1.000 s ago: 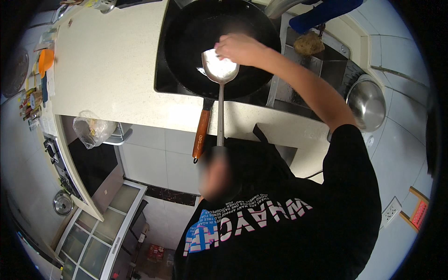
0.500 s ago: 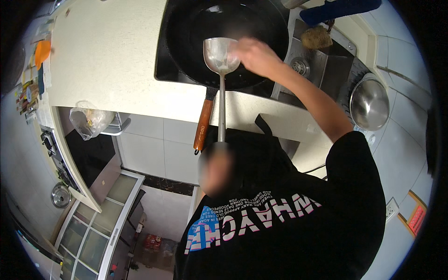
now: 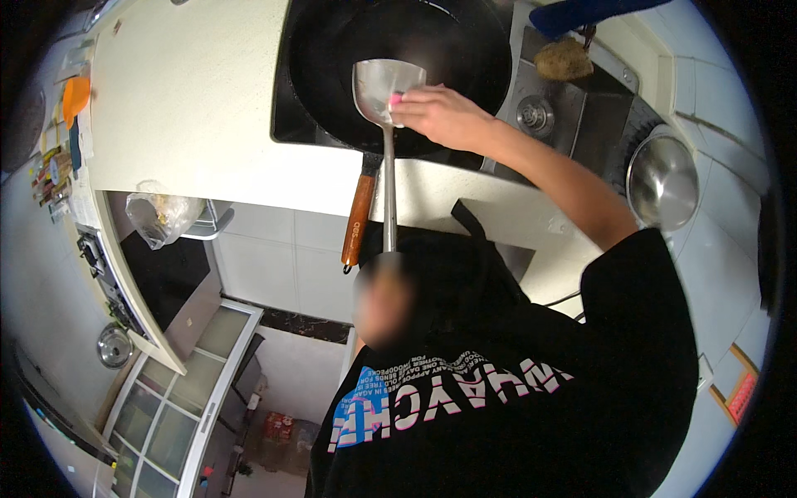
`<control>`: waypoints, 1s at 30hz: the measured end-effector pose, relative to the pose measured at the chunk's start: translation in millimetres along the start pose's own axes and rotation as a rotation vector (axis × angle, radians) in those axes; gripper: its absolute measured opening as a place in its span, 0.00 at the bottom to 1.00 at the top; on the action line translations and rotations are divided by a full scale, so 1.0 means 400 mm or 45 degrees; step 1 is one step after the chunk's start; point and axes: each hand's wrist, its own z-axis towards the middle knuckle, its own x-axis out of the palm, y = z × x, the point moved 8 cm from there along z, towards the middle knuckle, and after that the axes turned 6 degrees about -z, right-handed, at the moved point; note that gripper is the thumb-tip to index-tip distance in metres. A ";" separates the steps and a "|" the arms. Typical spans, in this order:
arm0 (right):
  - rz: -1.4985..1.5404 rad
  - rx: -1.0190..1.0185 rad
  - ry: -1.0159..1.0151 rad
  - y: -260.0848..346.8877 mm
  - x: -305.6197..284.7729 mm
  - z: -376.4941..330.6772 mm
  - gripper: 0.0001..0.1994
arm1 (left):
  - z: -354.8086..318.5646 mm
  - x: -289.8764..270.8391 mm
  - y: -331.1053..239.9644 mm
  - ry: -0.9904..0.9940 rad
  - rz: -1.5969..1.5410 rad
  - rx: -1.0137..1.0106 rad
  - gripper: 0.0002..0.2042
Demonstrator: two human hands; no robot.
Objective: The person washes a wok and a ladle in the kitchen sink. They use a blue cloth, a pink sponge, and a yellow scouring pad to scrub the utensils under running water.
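Observation:
A metal wok spatula point(image 3: 388, 166) stretches from above the wok toward my body, its broad blade over the black wok point(image 3: 324, 70). My right hand point(image 3: 448, 116) comes in from the right and presses its fingers on the blade's inner face. A small pink and white thing point(image 3: 396, 99) shows at the fingertips, too small to name. The spatula's handle runs down into a blurred, skin-coloured patch, my left hand point(image 3: 387, 299), closed around the handle's end as far as the blur shows. The wok's brown wooden handle point(image 3: 358, 220) lies beside the spatula.
A steel sink point(image 3: 560, 116) with a brown sponge point(image 3: 563, 60) lies right of the wok. A metal bowl point(image 3: 662, 183) leans beyond the sink. The pale counter point(image 3: 183, 91) extends left. Below it hangs a clear plastic bag point(image 3: 162, 217).
My right hand has slid down the spatula's blade toward the handle's neck, and its fingers are sharper now. The spatula has shifted slightly left and up. My left hand stays at the handle's end.

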 end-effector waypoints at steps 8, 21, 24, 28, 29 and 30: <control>-0.218 0.050 -0.162 -0.047 -0.077 0.035 0.07 | -0.009 -0.003 -0.031 -0.102 -0.028 -0.164 0.07; 0.088 -0.062 -0.179 0.030 0.021 -0.010 0.09 | 0.057 0.072 0.156 0.785 -3.370 -1.560 0.09; -0.096 0.117 -0.043 -0.069 -0.015 0.027 0.13 | 0.066 0.079 0.160 0.746 -3.362 -1.486 0.09; -0.081 0.004 0.074 0.000 0.002 -0.023 0.10 | 0.073 0.081 0.147 0.681 -3.783 -1.604 0.05; 0.025 0.089 0.018 0.004 -0.016 -0.041 0.10 | 0.077 0.081 0.144 0.662 -3.929 -1.664 0.06; 0.019 0.163 -0.088 -0.008 -0.043 -0.046 0.10 | 0.082 0.079 0.156 0.689 -3.893 -1.643 0.07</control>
